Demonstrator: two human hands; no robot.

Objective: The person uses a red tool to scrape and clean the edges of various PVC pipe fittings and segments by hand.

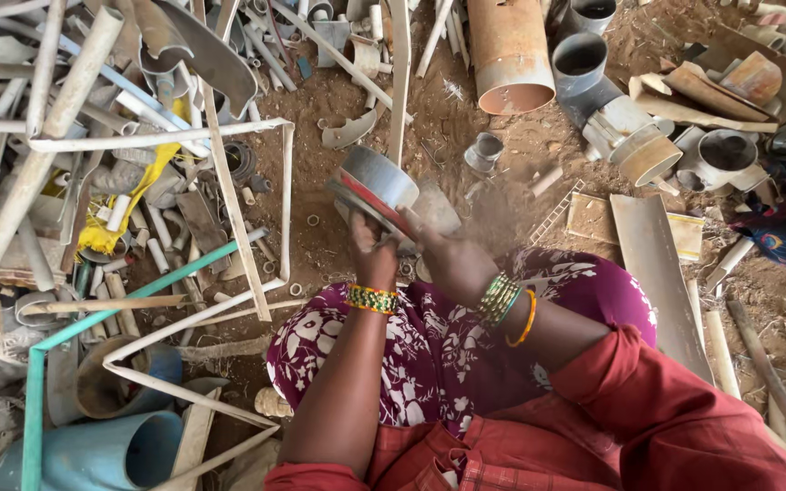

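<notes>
I sit on bare dirt with both hands raised in front of my knees. My left hand [371,253] and my right hand [452,259] both grip a grey round pipe fitting [377,186] with a wide flange and a red band, held tilted above the ground. Dust hangs in the air just right of the grey pipe fitting. Green and gold bangles ring both wrists. My lap is covered by purple floral cloth [429,350].
Scrap plastic pipes lie all around: white pipes and a bent white frame [229,145] at left, a green pipe [138,295], blue pipe sections [111,450] lower left, an orange pipe [509,55] and grey couplings [580,62] at top, flat boards [657,273] at right.
</notes>
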